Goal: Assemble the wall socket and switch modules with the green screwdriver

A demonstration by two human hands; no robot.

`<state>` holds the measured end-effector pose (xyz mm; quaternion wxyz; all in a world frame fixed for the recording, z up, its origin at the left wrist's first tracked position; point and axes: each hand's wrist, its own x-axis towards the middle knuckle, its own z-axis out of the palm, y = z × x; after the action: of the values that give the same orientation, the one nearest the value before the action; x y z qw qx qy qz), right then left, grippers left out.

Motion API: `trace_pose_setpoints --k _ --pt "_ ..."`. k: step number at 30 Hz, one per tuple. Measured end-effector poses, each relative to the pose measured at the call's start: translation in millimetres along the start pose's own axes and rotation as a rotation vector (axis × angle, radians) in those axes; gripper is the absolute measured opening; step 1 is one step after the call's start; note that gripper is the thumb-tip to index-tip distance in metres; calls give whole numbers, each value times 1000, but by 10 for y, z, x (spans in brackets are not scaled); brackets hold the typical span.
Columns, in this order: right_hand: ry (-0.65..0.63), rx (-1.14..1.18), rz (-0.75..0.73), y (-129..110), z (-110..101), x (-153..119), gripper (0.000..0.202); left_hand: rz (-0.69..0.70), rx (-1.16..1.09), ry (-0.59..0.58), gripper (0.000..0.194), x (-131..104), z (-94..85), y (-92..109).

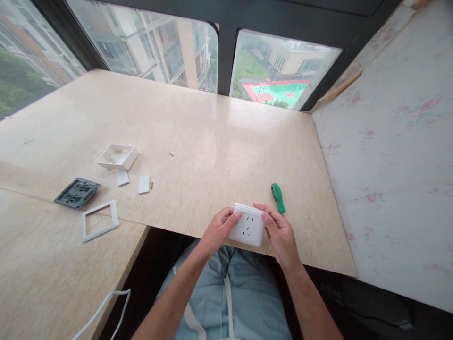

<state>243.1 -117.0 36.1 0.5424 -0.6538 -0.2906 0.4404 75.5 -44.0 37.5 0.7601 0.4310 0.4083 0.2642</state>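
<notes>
Between my two hands is a white wall socket (247,226), its slotted face turned up toward me, close to the front edge of the counter. My left hand (220,229) grips its left side, thumb on the upper left corner. On the opposite side my right hand (281,233) pinches the upper right corner, thumb on the face and a finger along the top edge. The back of the socket is hidden. Just beyond my right hand lies a green-handled screwdriver (278,198), its tip hidden behind the hand.
At left on the counter (212,141) lie a white open box (118,158), two small white plates (144,184), a screw (152,185), a grey socket backing (78,192) and a white frame (100,221). A white cable (106,300) hangs lower left. A papered wall (389,165) bounds the right.
</notes>
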Motion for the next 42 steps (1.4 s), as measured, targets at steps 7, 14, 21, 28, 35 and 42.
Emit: trace_pose_setpoints --k 7,14,21,28,35,42 --pt "121 -106 -91 25 129 -36 34 62 203 113 49 11 54 -73" --pt "123 -134 -90 31 159 -12 34 54 243 152 51 27 61 -107" --pt "71 -120 -79 18 165 6 38 43 178 160 53 33 87 -153" --pt "-262 -264 -186 -11 34 -52 95 55 93 269 52 16 122 -59" --pt "-325 -632 -427 -31 -95 -17 108 122 121 250 48 -83 167 -47" --pt "-347 -734 -558 -118 -269 7 102 197 179 124 43 -259 305 61"
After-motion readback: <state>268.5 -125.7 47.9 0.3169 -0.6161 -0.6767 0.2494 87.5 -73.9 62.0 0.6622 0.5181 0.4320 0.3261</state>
